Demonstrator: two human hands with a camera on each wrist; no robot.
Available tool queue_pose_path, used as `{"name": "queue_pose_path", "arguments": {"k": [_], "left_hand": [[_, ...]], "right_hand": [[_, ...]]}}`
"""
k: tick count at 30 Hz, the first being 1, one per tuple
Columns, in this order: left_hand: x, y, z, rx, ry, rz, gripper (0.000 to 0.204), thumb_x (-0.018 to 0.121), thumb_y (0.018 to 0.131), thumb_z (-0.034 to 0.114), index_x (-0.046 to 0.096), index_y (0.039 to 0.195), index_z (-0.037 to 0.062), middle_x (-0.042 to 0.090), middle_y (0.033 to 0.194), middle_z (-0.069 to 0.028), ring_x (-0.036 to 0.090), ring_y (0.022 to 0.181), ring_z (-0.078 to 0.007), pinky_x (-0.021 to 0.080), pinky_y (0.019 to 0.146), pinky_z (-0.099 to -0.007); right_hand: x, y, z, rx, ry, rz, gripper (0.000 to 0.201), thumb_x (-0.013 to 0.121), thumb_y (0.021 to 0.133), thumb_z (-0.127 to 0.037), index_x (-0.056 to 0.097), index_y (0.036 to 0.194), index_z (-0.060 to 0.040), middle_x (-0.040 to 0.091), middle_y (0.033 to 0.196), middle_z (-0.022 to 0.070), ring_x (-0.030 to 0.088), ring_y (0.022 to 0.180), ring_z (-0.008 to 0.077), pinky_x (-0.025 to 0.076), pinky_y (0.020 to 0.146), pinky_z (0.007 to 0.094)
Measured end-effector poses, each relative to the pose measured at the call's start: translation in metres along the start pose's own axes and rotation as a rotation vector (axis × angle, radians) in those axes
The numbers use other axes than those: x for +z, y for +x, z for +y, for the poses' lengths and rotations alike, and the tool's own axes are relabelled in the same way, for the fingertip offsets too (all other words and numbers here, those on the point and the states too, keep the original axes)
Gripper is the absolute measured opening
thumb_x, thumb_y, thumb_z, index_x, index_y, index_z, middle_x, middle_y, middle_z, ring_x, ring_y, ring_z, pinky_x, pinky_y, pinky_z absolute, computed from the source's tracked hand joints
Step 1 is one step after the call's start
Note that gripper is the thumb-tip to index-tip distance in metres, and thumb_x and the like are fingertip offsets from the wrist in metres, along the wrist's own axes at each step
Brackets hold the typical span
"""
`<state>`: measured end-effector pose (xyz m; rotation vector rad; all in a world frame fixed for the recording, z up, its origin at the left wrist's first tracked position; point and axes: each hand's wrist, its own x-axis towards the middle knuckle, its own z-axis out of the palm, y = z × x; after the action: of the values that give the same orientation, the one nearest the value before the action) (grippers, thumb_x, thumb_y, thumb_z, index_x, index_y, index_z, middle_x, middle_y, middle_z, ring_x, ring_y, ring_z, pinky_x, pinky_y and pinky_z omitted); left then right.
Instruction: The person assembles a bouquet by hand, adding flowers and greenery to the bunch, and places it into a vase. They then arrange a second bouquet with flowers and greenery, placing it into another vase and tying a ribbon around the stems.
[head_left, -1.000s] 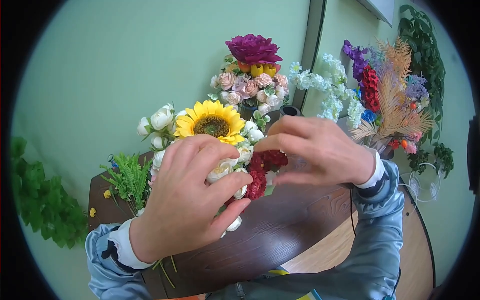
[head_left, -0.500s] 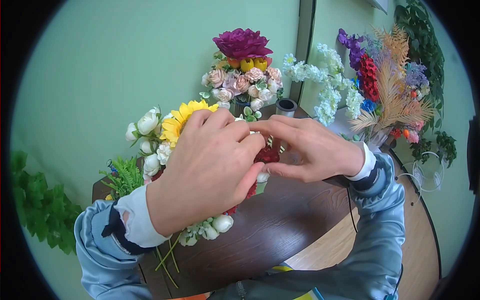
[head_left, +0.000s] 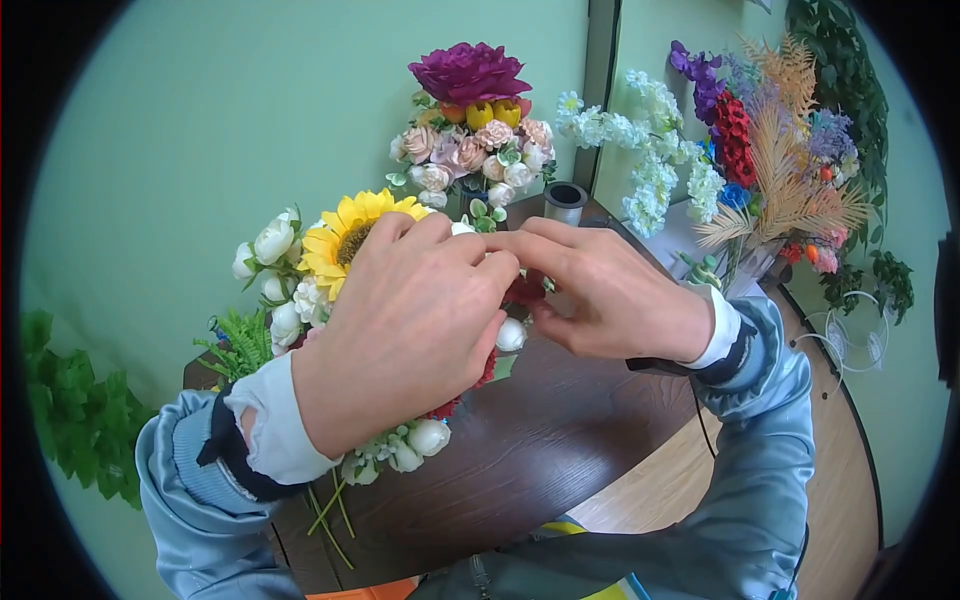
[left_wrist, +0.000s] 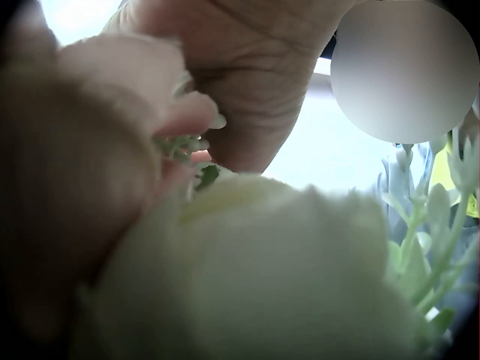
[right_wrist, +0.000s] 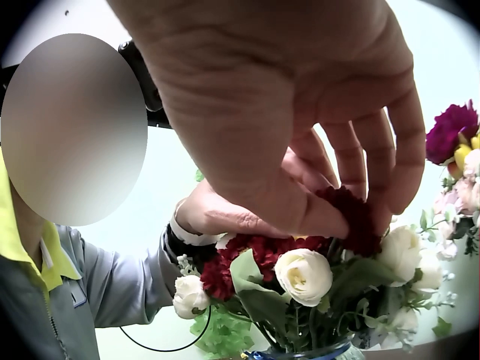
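Note:
My right hand point(head_left: 625, 295) pinches a dark red flower point(right_wrist: 352, 217) between thumb and fingers, seen in the right wrist view. Beside it, my left hand point(head_left: 405, 320) reaches over the bouquet with bent fingers; what its fingertips touch is hidden in the head view. The bouquet holds a yellow sunflower point(head_left: 335, 245), white roses point(right_wrist: 303, 277) and more red blooms point(right_wrist: 259, 255), and stands in a glass vase point(right_wrist: 330, 351). A large white bloom point(left_wrist: 262, 262) fills the front of the left wrist view.
Behind on the dark table point(head_left: 560, 440) stand a pink and purple arrangement point(head_left: 470, 155) and a grey cylinder point(head_left: 565, 203). A mixed arrangement point(head_left: 775, 170) is at the right. Fern leaves point(head_left: 240, 345) lie at the left, and cut stems point(head_left: 330, 515) near the front edge.
Both hands have come together over the bouquet, the left moving right across it and partly covering the sunflower for a time. The right fingers have closed on the red flower. The head view has shifted.

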<state>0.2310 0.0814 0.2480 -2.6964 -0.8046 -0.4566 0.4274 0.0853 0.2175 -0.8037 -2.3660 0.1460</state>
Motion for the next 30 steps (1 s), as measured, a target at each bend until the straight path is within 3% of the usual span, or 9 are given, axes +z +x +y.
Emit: {"name": "queue_pose_path", "arguments": {"k": [10,13,18,30], "left_hand": [[0.006,0.008,0.004,-0.08,0.087,0.001,0.02,0.067,0.071,0.018,0.058,0.083,0.0053,0.058,0.073,-0.0079,0.056,0.074,-0.0261,0.041,0.068,-0.0391],[0.007,0.007,-0.002,-0.056,0.056,0.028,0.016,0.065,0.073,0.015,0.057,0.082,0.005,0.058,0.072,-0.0087,0.056,0.071,-0.0271,0.041,0.067,-0.0395],[0.008,0.008,-0.005,-0.038,0.039,0.041,0.011,0.061,0.075,0.011,0.058,0.083,0.0045,0.058,0.072,-0.0091,0.056,0.071,-0.0279,0.041,0.067,-0.0402],[0.009,0.007,-0.006,-0.05,0.023,0.052,0.009,0.059,0.078,0.01,0.06,0.084,0.0046,0.059,0.072,-0.0087,0.055,0.071,-0.0284,0.041,0.068,-0.0401]], "right_hand": [[0.002,-0.001,0.005,0.079,0.144,0.071,0.049,0.06,0.07,0.002,0.051,0.119,0.0037,0.061,0.091,0.0196,0.061,0.077,0.0336,0.049,0.067,0.0399],[0.002,-0.001,0.002,0.079,0.156,0.071,0.05,0.063,0.071,-0.002,0.051,0.119,0.0029,0.06,0.091,0.0185,0.06,0.077,0.0345,0.049,0.066,0.0399],[0.013,-0.002,0.007,0.009,-0.072,0.137,0.051,0.068,0.071,-0.01,0.05,0.118,0.0,0.056,0.089,0.0162,0.059,0.074,0.0352,0.048,0.063,0.0416],[0.014,0.0,0.011,0.001,-0.038,0.087,0.035,0.063,0.071,-0.008,0.055,0.104,0.0009,0.055,0.083,0.0145,0.058,0.071,0.0337,0.047,0.06,0.0419]]}}
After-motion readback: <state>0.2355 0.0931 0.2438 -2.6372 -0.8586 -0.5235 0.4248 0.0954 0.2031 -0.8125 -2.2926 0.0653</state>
